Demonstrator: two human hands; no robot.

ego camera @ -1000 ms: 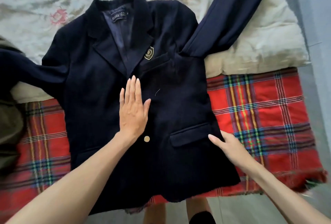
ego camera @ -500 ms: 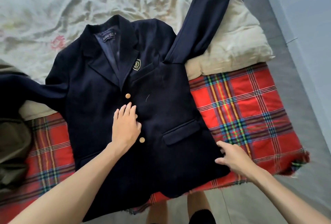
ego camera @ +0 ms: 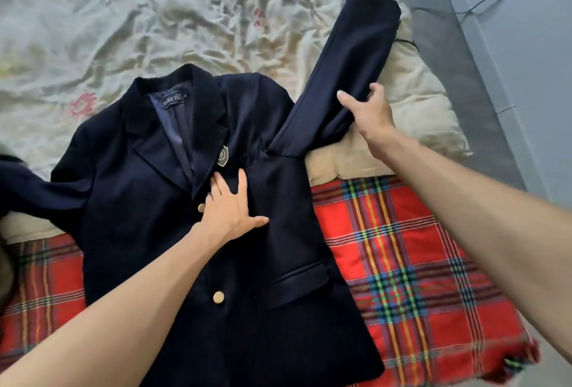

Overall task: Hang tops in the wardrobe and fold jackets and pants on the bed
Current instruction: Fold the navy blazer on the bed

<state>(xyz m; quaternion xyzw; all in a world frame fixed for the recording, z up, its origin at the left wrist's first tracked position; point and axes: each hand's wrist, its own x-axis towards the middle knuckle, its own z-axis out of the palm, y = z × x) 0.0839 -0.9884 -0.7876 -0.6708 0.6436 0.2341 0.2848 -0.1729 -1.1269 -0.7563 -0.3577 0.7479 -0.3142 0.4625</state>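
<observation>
On the bed point(ego camera: 154, 15), a navy jacket point(ego camera: 148, 232) lies face up, buttoned, across a plaid blanket point(ego camera: 418, 262). The left hand point(ego camera: 227, 210) presses flat and open on the chest, apparently to anchor it, while the right hand point(ego camera: 370, 114) closes around the far-right sleeve point(ego camera: 346, 71), likely to fold it inward.

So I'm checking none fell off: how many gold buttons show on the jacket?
2. One button peeks out beside the left hand; the other button sits lower on the front. The hand may hide more.
</observation>
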